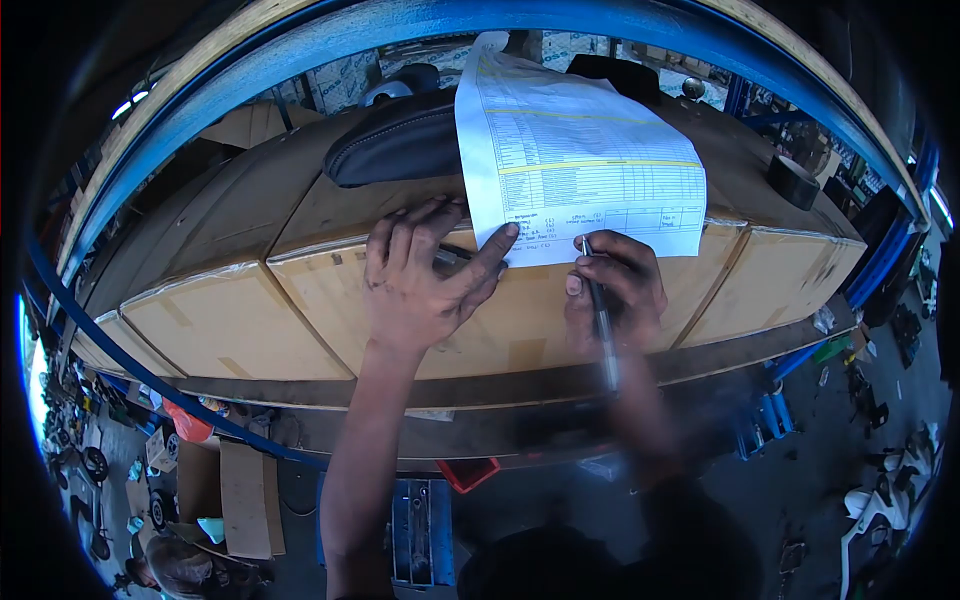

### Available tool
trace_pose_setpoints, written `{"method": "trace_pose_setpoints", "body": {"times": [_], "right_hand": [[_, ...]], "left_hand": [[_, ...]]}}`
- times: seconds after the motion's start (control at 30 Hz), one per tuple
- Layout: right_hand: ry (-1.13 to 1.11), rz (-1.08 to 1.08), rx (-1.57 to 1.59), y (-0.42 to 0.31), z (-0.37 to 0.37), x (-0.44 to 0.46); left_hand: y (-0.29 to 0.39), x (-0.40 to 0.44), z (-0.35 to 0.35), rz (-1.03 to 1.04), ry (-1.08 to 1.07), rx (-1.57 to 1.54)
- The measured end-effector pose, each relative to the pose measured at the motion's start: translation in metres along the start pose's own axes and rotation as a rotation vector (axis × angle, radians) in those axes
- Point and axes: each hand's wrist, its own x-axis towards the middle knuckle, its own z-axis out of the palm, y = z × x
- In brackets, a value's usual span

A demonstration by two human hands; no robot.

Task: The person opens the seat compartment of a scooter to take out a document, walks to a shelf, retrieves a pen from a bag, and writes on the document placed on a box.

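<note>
A printed sheet with yellow-marked rows and handwriting (pixel 600 150) lies over the top edge of the cardboard boxes (pixel 200 310). My left hand (pixel 425 270) rests on the box edge with its fingers apart, the index finger touching the sheet's lower left corner. In my right hand (pixel 625 290) is a pen (pixel 601 320), pinched between thumb and fingers, its tip at the handwritten lines near the sheet's bottom edge. A black padded seat (pixel 395 145) lies left of the sheet, partly covered by it. My right forearm is blurred.
A roll of dark tape (pixel 793 182) sits on the boxes at the right. Blue rack beams (pixel 400 40) arch overhead. Below are an open carton (pixel 248 500), a red bin (pixel 468 474) and, at the lower left, a person (pixel 190 568).
</note>
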Motion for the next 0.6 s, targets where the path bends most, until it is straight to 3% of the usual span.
{"method": "trace_pose_setpoints", "body": {"times": [0.4,0.5,0.6], "right_hand": [[0.027,0.038,-0.006,0.002,0.007,-0.001],[0.067,0.157,0.200,-0.005,0.013,-0.007],[-0.079,0.094,0.102,0.000,0.013,-0.007]], "left_hand": [[-0.003,-0.001,0.001,0.025,0.025,0.006],[-0.002,0.000,0.000,0.021,0.029,-0.009],[-0.003,-0.001,0.002,0.025,0.035,-0.002]]}}
